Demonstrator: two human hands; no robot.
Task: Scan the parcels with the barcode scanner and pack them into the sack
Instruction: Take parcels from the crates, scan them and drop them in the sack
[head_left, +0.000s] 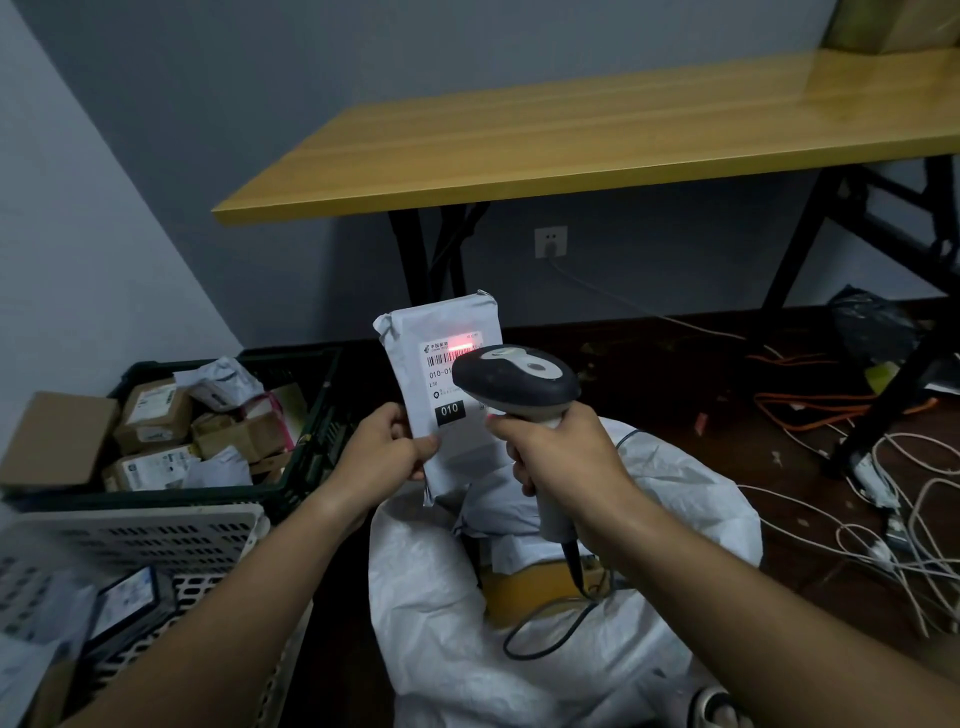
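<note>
Left hand (382, 449) pinches flat white plastic parcel (447, 374) upright, label facing grey handheld barcode scanner (514, 382); right hand (558, 457) wraps handle, red beam on barcode, above open white woven sack (431, 597).

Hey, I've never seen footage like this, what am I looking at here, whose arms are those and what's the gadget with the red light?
There is one picture, taken by a camera worn on a person's head, looking down at their own arms. No machine is involved. The left hand holds a white parcel upright. The right hand grips a barcode scanner, whose red beam falls on the parcel's label. Below the hands is an open white sack with parcels already inside. At left, a dark crate holds more boxes and bags. Behind stands a wooden table, and cables lie on the floor at right.
</note>
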